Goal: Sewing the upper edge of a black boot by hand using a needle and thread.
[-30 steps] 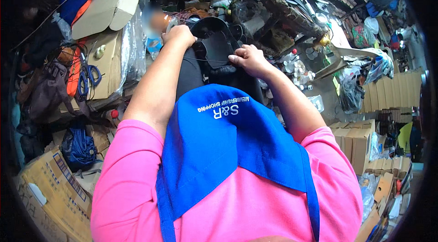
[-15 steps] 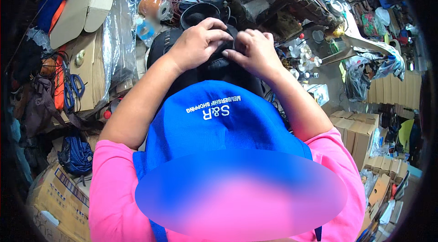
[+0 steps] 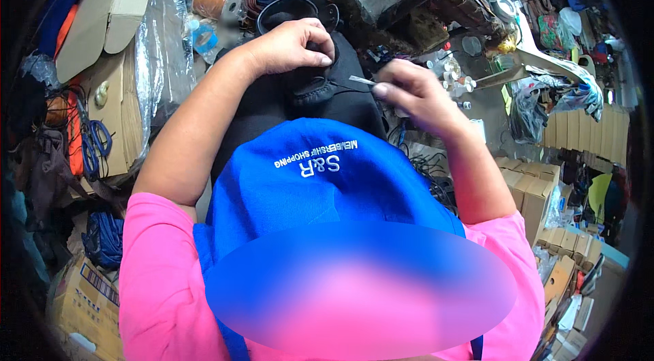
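A black shoe (image 3: 315, 92) with a gathered toe seam rests over my dark-clad lap, its toe toward me. My left hand (image 3: 294, 48) is closed on the upper part of the shoe, thumb and fingers pinched together, and hides much of it. Out to the right, my right hand (image 3: 414, 92) is closed, its fingers slightly blurred. From its fingertips a slim, pale, shiny piece (image 3: 361, 80) sticks out toward the shoe; I cannot tell its exact kind. A dark thread (image 3: 353, 90) stretches from the shoe's seam to that hand.
Beyond the shoe stands a black round-rimmed container (image 3: 289, 8), beside an orange thread spool (image 3: 214, 3). Blue-handled scissors (image 3: 97, 139) hang at the left by cardboard sheets (image 3: 121, 95). Small bottles (image 3: 455, 78) cluster past my right hand; cardboard boxes (image 3: 531, 187) are stacked at the right.
My right hand has pulled away from the shoe to the right, and a taut thread and slim shiny piece now show. My left hand has shifted slightly and stays at the shoe.
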A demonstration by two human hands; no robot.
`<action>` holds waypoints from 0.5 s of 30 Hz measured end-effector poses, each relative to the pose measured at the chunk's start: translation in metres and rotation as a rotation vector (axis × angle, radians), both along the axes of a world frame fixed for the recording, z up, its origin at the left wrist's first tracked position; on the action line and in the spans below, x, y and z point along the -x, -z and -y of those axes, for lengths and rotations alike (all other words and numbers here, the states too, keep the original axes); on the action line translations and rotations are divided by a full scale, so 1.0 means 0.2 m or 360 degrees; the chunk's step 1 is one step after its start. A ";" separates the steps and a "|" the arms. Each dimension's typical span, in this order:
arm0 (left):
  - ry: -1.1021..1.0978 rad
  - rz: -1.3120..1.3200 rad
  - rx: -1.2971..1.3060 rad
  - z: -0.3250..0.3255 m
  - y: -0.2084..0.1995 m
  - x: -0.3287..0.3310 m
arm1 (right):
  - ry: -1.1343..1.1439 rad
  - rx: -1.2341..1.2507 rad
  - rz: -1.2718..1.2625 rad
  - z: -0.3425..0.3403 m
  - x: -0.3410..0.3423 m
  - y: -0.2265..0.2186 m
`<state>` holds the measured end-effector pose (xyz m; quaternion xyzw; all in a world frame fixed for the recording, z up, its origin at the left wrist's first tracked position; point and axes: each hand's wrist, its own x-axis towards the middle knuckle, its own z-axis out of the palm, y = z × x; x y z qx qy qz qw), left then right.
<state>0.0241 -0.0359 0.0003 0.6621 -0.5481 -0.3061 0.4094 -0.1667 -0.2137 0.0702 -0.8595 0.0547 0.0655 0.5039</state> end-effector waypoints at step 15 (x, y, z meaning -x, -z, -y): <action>-0.0010 -0.0092 -0.0180 0.00 -0.03 0.02 | -0.0240 0.0888 0.0133 -0.08 -0.17 0.05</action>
